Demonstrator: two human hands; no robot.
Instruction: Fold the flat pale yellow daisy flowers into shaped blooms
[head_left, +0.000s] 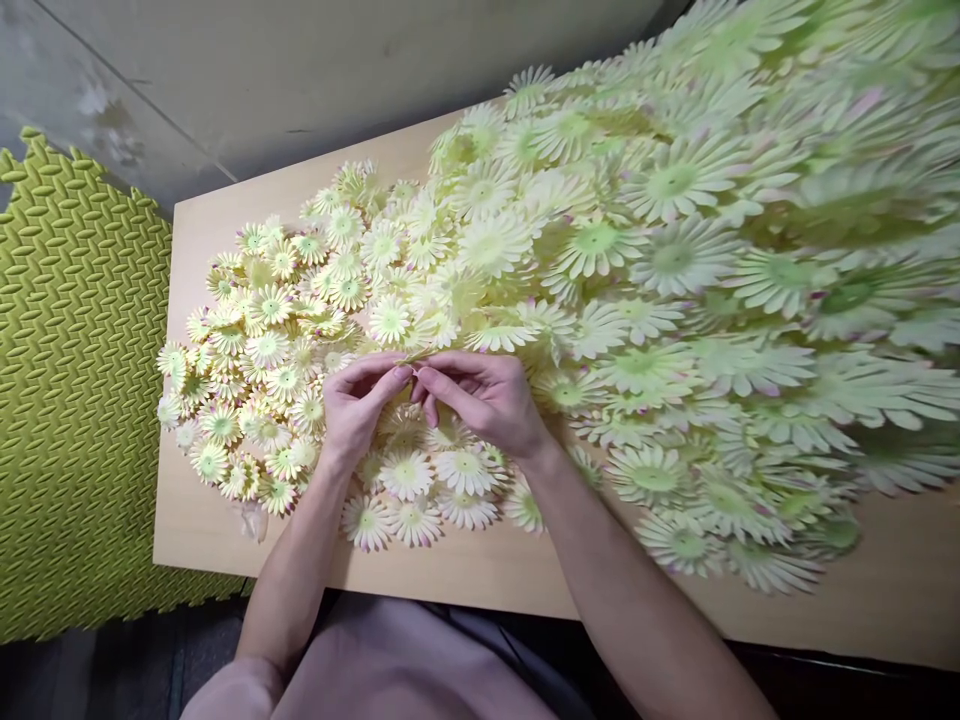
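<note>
My left hand (pixel 361 400) and my right hand (pixel 484 398) meet above the middle of the table, fingertips nearly touching. Between them, thumbs and forefingers pinch a pale yellow artificial flower (pixel 414 356), seen edge-on and mostly hidden by the fingers. Smaller cream flowers with green centres (pixel 268 350) lie heaped to the left of my left hand. Close below my hands is a loose group of flat daisy-like flowers (pixel 406 474). A larger pile of wide-petalled flowers (pixel 649 365) spreads beyond and to the right of my right hand.
The flowers lie on a light wooden table (pixel 202 530), whose near edge runs close to my body. A yellow-green foam mat (pixel 82 390) stands along the left side. Behind the table rises a grey wall (pixel 315 75). Some clear plastic (pixel 251 521) lies at the front left.
</note>
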